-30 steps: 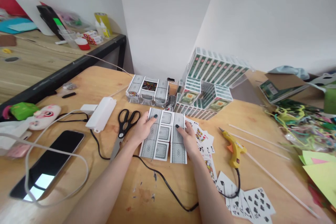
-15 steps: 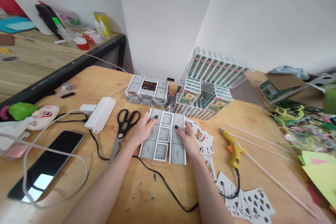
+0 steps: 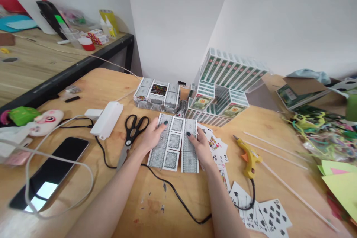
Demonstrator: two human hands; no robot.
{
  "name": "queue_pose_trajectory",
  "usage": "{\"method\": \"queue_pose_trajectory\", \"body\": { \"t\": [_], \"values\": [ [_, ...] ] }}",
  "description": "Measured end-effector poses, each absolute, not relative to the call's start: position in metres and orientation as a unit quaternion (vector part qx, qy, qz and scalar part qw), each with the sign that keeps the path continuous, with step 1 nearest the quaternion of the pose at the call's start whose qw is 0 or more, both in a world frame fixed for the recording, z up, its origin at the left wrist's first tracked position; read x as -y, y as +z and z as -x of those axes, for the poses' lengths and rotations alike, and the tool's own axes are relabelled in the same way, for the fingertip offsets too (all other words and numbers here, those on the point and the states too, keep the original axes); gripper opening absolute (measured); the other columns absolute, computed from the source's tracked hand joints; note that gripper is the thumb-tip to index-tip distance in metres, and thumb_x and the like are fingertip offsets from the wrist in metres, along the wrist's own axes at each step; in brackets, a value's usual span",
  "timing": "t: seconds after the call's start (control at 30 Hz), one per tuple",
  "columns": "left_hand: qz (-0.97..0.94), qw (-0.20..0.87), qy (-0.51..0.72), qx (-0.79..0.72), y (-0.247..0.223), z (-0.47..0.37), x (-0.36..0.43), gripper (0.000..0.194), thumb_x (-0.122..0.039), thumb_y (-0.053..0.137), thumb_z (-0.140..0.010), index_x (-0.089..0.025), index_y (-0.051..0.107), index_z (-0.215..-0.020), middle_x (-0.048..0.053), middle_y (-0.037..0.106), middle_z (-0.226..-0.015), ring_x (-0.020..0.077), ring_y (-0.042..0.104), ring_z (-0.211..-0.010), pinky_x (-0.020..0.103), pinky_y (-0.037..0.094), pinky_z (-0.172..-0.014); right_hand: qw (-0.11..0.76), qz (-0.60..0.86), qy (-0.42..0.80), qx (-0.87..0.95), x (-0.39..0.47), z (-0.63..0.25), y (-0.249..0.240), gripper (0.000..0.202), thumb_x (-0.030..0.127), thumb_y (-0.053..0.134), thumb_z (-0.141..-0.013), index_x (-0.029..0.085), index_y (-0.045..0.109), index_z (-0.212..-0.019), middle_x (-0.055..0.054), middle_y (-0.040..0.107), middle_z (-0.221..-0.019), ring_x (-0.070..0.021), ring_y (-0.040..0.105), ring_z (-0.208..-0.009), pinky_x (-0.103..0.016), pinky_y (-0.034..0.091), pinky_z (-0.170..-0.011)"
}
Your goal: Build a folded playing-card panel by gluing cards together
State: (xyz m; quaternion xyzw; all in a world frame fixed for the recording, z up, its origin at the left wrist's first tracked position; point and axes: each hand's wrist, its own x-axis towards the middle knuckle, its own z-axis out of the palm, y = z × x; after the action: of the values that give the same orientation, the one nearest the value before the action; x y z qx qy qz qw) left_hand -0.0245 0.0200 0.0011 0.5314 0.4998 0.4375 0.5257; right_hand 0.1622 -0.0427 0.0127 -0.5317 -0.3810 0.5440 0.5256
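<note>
My left hand (image 3: pixel 152 134) grips the left edge of a panel of playing cards (image 3: pixel 163 148), backs up, with its thumb on top. The panel has a column of overlapping cards and a column of smaller framed card pieces. My right hand (image 3: pixel 200 145) is closed on a separate strip of playing cards (image 3: pixel 190 160), thumb over its face. The strip lies along the panel's right side, touching or close at the top, with a narrow gap lower down. Behind them stands a box built of playing cards (image 3: pixel 145 91) with an opening in its top.
Scissors (image 3: pixel 129 137) lie left of my left hand, near a white power strip (image 3: pixel 107 121) and a phone (image 3: pixel 50 174). On the right are a yellow glue gun (image 3: pixel 249 160), white glue sticks (image 3: pixel 295 189) and fanned loose cards (image 3: pixel 275 214). Stacked card boxes (image 3: pixel 231 70) stand behind.
The right strip has shifted slightly to the right at its lower end, and the gap beside the panel is a little wider. My left hand has hardly moved.
</note>
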Motion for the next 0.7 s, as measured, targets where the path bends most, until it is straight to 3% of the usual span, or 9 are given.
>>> {"method": "queue_pose_trajectory", "body": {
  "t": [0.7],
  "values": [
    [-0.561,0.499,0.410,-0.518,0.0066,0.0237,-0.0185,0.024,-0.037,0.052,-0.078,-0.019,0.057,-0.094,0.006,0.064,-0.100,0.0242,0.058,-0.098,0.036,0.042,-0.088,0.539,0.519,0.545,0.378,0.0427,-0.1615,0.0123,0.041,0.039,0.062,-0.080,0.027,0.052,-0.118,-0.002,0.067,-0.111,-0.0227,0.063,-0.100,-0.038,0.048,-0.091]
  ]
}}
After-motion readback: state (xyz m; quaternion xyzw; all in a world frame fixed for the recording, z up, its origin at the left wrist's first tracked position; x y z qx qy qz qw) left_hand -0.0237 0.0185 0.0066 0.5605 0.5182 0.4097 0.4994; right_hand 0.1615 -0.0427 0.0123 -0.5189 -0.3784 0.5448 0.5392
